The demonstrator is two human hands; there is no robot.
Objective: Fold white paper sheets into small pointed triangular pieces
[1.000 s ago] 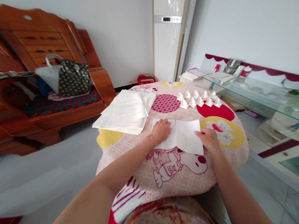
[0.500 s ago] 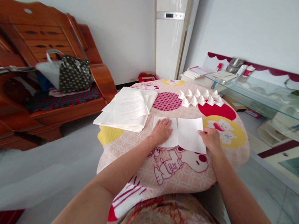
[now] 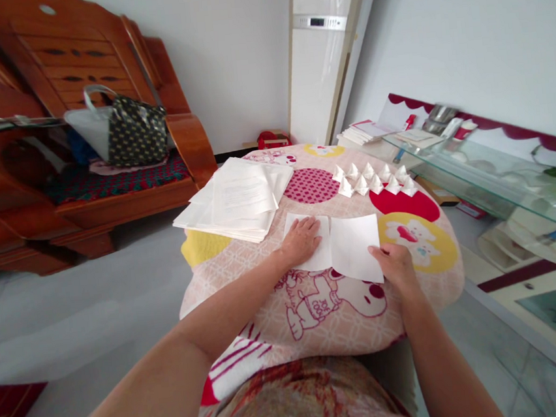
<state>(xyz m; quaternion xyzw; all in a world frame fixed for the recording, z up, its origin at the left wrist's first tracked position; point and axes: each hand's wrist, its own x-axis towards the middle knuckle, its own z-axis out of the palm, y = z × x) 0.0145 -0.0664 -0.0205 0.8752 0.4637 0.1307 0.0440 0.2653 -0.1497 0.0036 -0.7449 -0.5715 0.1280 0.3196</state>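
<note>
White paper lies in front of me in two halves, a left part [image 3: 324, 246] and a right part [image 3: 355, 244], with a narrow gap between them at the top. Whether they still join lower down I cannot tell. My left hand [image 3: 302, 240] rests flat on the left part, fingers stretched out. Pinched between thumb and fingers of my right hand [image 3: 395, 263] is the right edge of the right part, which is slightly lifted and curved. Beyond, several small folded white paper shapes [image 3: 377, 184] stand in two rows. To the left sits a stack of paper sheets [image 3: 242, 199].
A patterned cloth [image 3: 262, 302] covers the table. On the right stands a glass-topped cabinet [image 3: 481, 169] with papers and cups on it. A wooden bench [image 3: 194, 151] with a dotted bag [image 3: 137, 130] is at the left, and a tall white air conditioner [image 3: 317, 73] at the back.
Both hands keep their places on the paper. The view has shifted very slightly; nothing was taken up or let go.
</note>
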